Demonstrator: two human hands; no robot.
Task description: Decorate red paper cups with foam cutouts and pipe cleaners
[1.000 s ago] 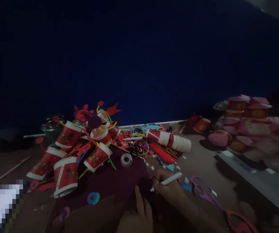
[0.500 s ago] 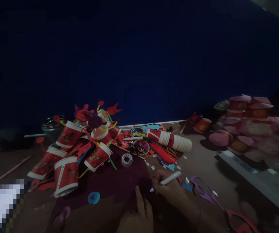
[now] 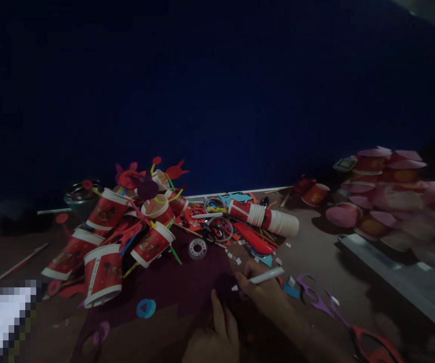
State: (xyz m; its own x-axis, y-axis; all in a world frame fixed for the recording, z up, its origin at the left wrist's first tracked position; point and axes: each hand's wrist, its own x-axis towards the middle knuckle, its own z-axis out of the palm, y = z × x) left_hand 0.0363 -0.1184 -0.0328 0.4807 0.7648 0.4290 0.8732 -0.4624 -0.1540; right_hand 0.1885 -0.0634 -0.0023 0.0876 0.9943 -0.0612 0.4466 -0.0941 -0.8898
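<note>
In the head view, my right hand (image 3: 262, 291) pinches a white marker (image 3: 266, 275), its tip pointing left over dark purple paper (image 3: 179, 277). To its left, my left hand (image 3: 219, 333) lies on the paper's near part, two fingers stretched out and the others folded under; nothing shows in it. Beyond both hands sits a roll of clear tape (image 3: 197, 248). A small blue paper cutout (image 3: 146, 308) rests at the paper's left part. Close by my right wrist are purple-handled scissors (image 3: 318, 300). Shadow hides the near edge of the paper.
Red paper cups (image 3: 104, 275) with straws and paper shapes crowd the left. Stacked cups (image 3: 265, 219) lie behind my hands among scraps. Pink-topped cups (image 3: 387, 196) pile up at right, near a clear plastic tray (image 3: 395, 280). Red-handled scissors (image 3: 376, 345) lie front right.
My right hand has shifted slightly, and the marker's tip has moved a little up and left, so the marker lies flatter. My left hand has stayed in place.
</note>
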